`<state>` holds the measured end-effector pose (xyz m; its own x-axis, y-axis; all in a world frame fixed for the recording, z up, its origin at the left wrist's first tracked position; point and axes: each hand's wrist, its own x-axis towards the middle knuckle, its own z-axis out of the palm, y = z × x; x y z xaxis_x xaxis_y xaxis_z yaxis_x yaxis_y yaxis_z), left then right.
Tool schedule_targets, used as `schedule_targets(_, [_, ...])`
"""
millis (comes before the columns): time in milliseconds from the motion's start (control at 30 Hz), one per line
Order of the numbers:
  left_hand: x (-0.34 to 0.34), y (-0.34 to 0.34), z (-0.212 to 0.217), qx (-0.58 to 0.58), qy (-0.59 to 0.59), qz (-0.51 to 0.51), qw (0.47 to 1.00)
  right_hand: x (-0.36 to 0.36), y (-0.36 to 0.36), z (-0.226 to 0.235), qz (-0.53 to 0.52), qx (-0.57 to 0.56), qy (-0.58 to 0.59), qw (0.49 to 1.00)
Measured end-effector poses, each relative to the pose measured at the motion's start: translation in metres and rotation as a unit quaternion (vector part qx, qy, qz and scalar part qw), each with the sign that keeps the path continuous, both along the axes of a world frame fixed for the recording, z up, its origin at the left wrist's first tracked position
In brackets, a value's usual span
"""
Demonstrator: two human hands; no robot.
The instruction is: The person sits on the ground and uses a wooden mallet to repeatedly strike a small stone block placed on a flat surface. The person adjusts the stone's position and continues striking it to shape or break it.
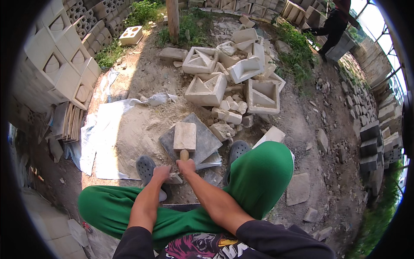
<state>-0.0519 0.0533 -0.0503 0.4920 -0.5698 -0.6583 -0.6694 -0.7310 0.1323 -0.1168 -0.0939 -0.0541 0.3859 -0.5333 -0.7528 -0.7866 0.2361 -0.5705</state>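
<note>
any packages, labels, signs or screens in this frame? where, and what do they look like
No packages, signs or screens in view.
Only printed thing: a graphic on the person's black shirt, bottom centre, pink and yellow.
Nearest thing to packaging: a white plastic sheet spread on the ground left of the mallet, crumpled, dusted with sand.

The right hand (186, 165) hides most of the mallet's handle (184, 154); the mallet head (184, 136) covers part of the grey slab (189, 137). The distant person (334, 23) is cut off by the top edge
</note>
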Motion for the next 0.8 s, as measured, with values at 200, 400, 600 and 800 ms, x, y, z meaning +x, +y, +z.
schedule_targets(200, [0.053, -0.008, 0.041, -0.021, 0.089, 0.086, 0.992, 0.002, -0.018, 0.030, -0.187, 0.321, -0.209, 0.905])
schedule_targets(400, [0.142, -0.018, 0.082, -0.001, 0.153, 0.111, 0.982, 0.001, -0.060, 0.046, -0.179, 0.455, -0.247, 0.836])
schedule_targets(600, [0.157, -0.082, 0.119, -0.218, 0.204, 0.327, 0.897, -0.013, -0.088, 0.020, -0.162, 0.431, -0.217, 0.861])
schedule_targets(800, [0.103, -0.095, 0.035, -0.337, 0.213, 0.559, 0.727, -0.016, -0.092, 0.020, -0.044, 0.237, -0.174, 0.955])
